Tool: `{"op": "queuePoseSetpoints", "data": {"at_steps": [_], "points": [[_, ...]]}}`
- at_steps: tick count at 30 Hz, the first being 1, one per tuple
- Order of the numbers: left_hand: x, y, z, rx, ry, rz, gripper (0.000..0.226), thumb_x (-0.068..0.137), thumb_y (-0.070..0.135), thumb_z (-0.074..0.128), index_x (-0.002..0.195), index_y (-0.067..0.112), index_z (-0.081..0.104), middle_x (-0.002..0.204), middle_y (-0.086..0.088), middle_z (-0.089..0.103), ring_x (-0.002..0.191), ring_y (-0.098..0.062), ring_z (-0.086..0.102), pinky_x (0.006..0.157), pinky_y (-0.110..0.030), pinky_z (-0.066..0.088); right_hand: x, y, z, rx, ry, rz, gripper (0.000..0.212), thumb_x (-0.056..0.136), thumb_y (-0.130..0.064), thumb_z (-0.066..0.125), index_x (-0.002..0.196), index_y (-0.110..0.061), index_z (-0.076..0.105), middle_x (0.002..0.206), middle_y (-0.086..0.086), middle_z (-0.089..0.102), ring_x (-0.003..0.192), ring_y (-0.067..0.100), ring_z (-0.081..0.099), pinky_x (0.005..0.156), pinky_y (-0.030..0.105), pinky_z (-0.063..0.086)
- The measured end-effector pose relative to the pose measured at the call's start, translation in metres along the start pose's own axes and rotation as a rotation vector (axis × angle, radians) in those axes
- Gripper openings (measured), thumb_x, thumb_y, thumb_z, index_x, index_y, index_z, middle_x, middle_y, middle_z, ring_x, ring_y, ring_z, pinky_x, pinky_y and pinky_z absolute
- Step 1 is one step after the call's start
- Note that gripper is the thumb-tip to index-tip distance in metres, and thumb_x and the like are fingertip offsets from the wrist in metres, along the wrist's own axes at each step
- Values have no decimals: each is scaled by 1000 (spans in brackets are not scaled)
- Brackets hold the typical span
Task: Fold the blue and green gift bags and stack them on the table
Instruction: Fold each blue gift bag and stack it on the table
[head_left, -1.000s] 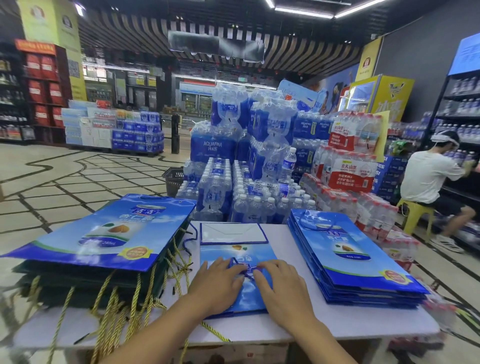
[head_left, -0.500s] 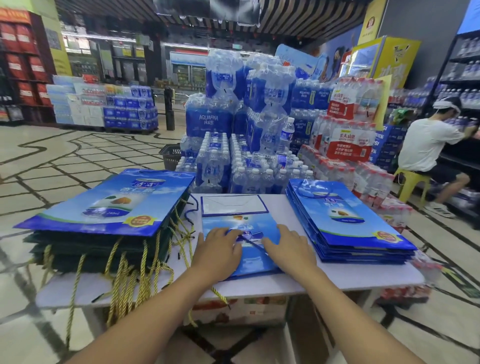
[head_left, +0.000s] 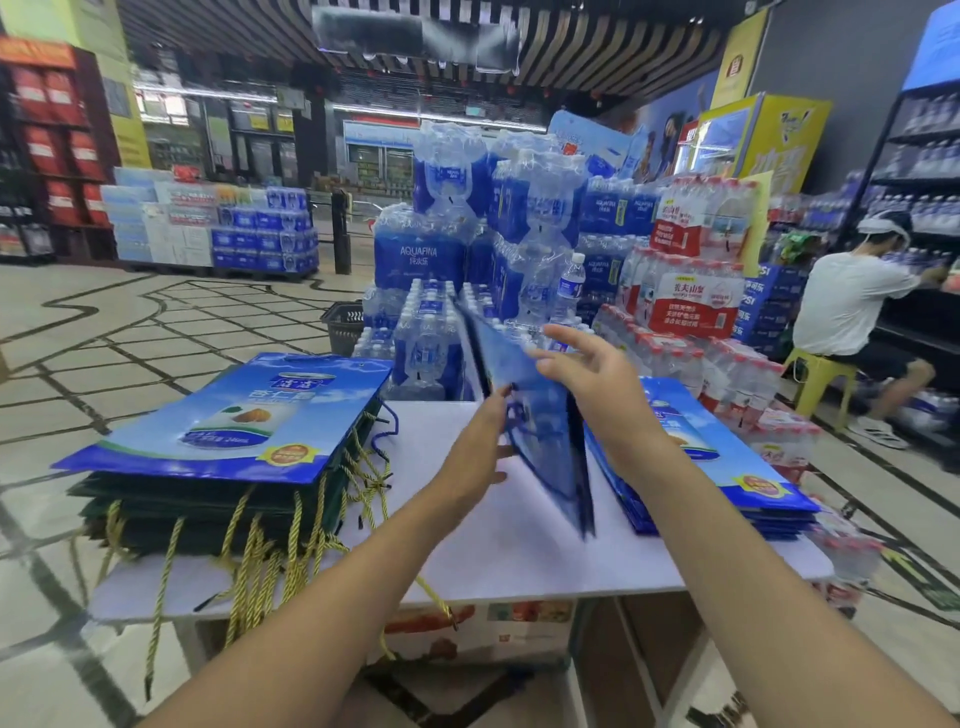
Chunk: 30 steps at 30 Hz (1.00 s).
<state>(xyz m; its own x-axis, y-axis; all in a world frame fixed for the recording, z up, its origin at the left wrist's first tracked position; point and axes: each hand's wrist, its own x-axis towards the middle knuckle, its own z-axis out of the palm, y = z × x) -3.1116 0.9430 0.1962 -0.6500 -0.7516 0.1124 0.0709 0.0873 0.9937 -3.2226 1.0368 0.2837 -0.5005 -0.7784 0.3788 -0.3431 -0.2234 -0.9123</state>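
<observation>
The folded blue gift bag (head_left: 545, 431) is held on edge, tilted, over the table's (head_left: 519, 561) centre. The left hand (head_left: 475, 447) grips its left face. The right hand (head_left: 597, 384), fingers straight and spread, steadies the other, presumably for transfer onto the blue stack (head_left: 753, 483) at the right edge

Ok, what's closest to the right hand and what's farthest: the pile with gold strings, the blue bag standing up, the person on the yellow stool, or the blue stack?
1. Blue bag: right at the right hand.
2. Blue stack: just right of it.
3. Pile with gold strings: over on the left.
4. Person on the yellow stool: far right, in the back.
</observation>
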Motion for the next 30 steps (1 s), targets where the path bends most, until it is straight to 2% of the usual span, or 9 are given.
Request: {"op": "queuePoseSetpoints", "data": {"at_steps": [4, 8, 11, 14, 16, 18, 22, 26, 30], "points": [[-4, 18, -12, -508, -62, -263, 75, 98, 76, 31, 124, 18, 70, 112, -14, 74, 88, -30, 76, 87, -58, 59, -23, 9, 35, -192, -147, -11, 35, 92, -8, 65, 122, -25, 69, 106, -10, 77, 93, 10, 74, 84, 35, 62], [-4, -9, -34, -339, 20, -389, 35, 101, 22, 42, 100, 10, 74, 89, -8, 76, 68, -20, 73, 57, -31, 56, -49, 54, 56, -376, -336, -20, 36, 93, -15, 61, 126, -26, 70, 119, -12, 73, 109, 3, 66, 101, 29, 51], [-5, -35, -52, 329, 185, -305, 32, 94, 21, 51, 117, 3, 64, 108, -14, 70, 86, -26, 68, 68, -33, 51, -56, 79, 54, -500, -425, 22, 32, 98, -19, 57, 128, -22, 70, 128, -9, 70, 118, 4, 61, 107, 28, 45], [-14, -43, -63, 893, 184, -118, 69, 92, 35, 53, 152, 8, 35, 151, -17, 46, 135, -35, 48, 107, -42, 43, -47, 96, 45, -618, -403, -1, 30, 102, -28, 56, 128, -24, 69, 135, -7, 66, 123, 9, 58, 106, 30, 44], [-26, -43, -58, 968, 37, -15, 64, 104, 31, 48, 161, 13, 26, 164, -11, 32, 150, -28, 32, 118, -37, 29, -35, 106, 37, -710, -344, -19, 38, 102, -38, 52, 136, -25, 63, 144, -5, 59, 133, 15, 52, 109, 33, 41], [-34, -48, -53, 1068, -126, -2, 56, 108, 34, 42, 161, 18, 30, 166, -5, 31, 151, -24, 30, 120, -37, 29, -27, 120, 33, -875, -330, 21, 55, 100, -58, 42, 149, -33, 48, 157, -3, 44, 145, 23, 38, 116, 45, 35], [-42, -58, -49, 1229, -159, 27, 49, 106, 35, 41, 153, 20, 45, 160, -1, 40, 146, -23, 38, 120, -42, 29, -38, 147, 30, -1118, -473, 177, 76, 94, -81, 20, 161, -47, 9, 172, -3, 0, 158, 26, 1, 126, 53, 6], [-25, -57, -52, 1260, -87, 101, 45, 103, 29, 44, 146, 21, 52, 150, -4, 53, 134, -27, 48, 112, -41, 37, -39, 155, 32, -1187, -546, 198, 83, 88, -88, 13, 161, -48, 5, 172, -4, -3, 158, 25, -4, 126, 54, 0], [12, -67, -54, 1289, -94, 98, 49, 105, 32, 43, 152, 20, 45, 157, -5, 45, 144, -27, 39, 118, -45, 32, -40, 160, 34, -1215, -559, 195, 85, 87, -89, 10, 161, -48, 2, 172, -4, -4, 158, 26, -5, 125, 56, -1]]}}
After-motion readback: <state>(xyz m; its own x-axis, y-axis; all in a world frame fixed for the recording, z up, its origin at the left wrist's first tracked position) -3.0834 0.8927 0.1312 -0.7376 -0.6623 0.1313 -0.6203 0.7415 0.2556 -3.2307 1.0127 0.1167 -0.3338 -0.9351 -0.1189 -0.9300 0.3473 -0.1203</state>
